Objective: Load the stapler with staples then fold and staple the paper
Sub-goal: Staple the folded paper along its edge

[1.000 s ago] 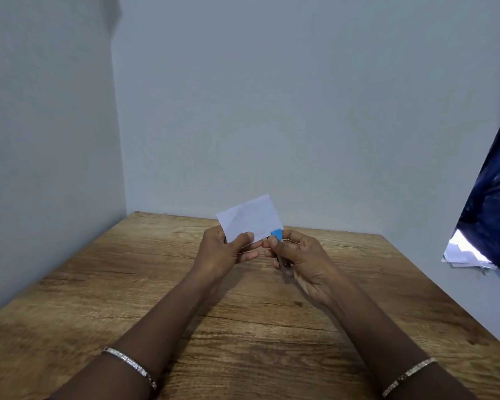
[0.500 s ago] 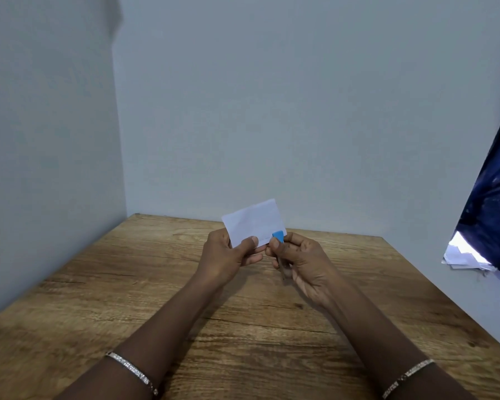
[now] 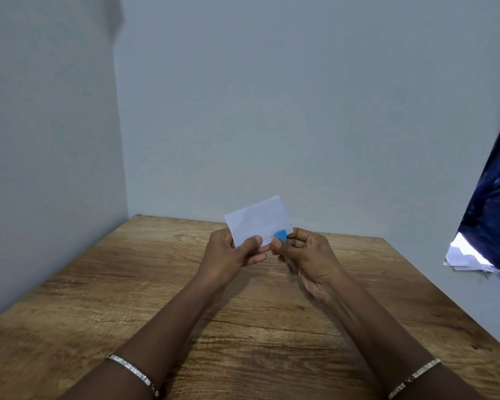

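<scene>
A small folded white paper (image 3: 257,219) is held upright above the wooden table (image 3: 127,284). My left hand (image 3: 228,252) pinches its lower left edge between thumb and fingers. My right hand (image 3: 306,255) grips a small stapler (image 3: 281,235), of which only the blue tip and a dark metal part below my thumb show. The blue tip sits against the paper's lower right corner. Most of the stapler is hidden inside my fingers.
Grey walls close in the table at the left and the back. At the right, a dark blue curtain (image 3: 497,197) hangs beside a stack of white papers (image 3: 468,256) beyond the table's edge.
Both hands and the paper have drifted slightly to the right and a touch lower. The grips look the same.
</scene>
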The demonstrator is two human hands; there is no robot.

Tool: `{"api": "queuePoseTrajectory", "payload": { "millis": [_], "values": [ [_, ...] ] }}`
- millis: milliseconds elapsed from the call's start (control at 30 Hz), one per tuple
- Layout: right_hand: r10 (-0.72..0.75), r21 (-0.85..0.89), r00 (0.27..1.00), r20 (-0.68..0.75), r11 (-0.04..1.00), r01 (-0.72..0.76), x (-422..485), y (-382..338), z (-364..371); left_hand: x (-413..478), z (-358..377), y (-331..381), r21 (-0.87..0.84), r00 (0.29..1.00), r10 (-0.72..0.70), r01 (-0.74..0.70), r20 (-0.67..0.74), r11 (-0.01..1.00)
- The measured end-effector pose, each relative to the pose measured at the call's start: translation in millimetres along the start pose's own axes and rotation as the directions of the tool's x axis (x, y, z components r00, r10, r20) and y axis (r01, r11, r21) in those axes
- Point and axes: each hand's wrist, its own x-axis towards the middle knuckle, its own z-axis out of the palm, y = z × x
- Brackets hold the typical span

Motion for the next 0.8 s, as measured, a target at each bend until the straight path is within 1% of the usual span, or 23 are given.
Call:
{"api": "queuePoseTrajectory", "payload": {
  "millis": [167, 300, 400, 467, 500, 533, 567, 633, 667, 700, 800],
  "values": [
    [-0.028, 0.013, 0.999, 0.044, 1.000, 0.028, 0, -3, 1, 1, -3, 6, -0.077, 1.000, -0.006, 0.006, 0.005, 0.997],
    [-0.011, 0.021, 0.997, 0.070, 1.000, 0.010, -3, -5, 7, 5, -6, 5, -0.173, 0.999, -0.036, 0.030, -0.030, 0.984],
    [0.011, -0.019, 1.000, -0.002, 1.000, -0.011, -4, -10, 13, 8, -8, 3, -0.190, 0.997, -0.041, 0.029, -0.059, 0.981],
    [0.039, -0.075, 0.993, -0.114, 0.996, -0.048, -5, -12, 15, 8, -10, 1, -0.205, 0.995, -0.055, 0.037, -0.082, 0.978],
    [0.026, -0.153, 0.983, -0.183, 0.987, -0.055, -7, -14, 15, 8, -11, 0, -0.217, 0.994, -0.063, 0.042, -0.091, 0.975],
    [-0.020, -0.267, 0.967, -0.254, 0.962, -0.050, -8, -15, 15, 8, -12, 0, -0.230, 0.993, -0.068, 0.044, -0.098, 0.972],
    [-0.091, -0.401, 0.943, -0.319, 0.915, -0.047, -9, -15, 13, 8, -13, -1, -0.240, 0.992, -0.072, 0.045, -0.104, 0.970],
    [-0.236, -0.631, 0.891, -0.388, 0.773, -0.070, -9, -16, 9, 8, -14, -2, -0.247, 0.992, -0.070, 0.041, -0.109, 0.968],
    [-0.268, -0.695, 0.879, -0.394, 0.713, -0.094, -9, -17, 7, 7, -14, -3, -0.245, 0.992, -0.065, 0.036, -0.111, 0.969],
    [-0.269, -0.739, 0.885, -0.381, 0.663, -0.117, -9, -18, 6, 7, -15, -3, -0.240, 0.991, -0.060, 0.031, -0.116, 0.970],
    [-0.218, -0.848, 0.939, -0.267, 0.515, -0.122, -10, -14, 3, 7, -14, -4, -0.224, 0.989, -0.056, 0.025, -0.134, 0.974]
  ]
}}
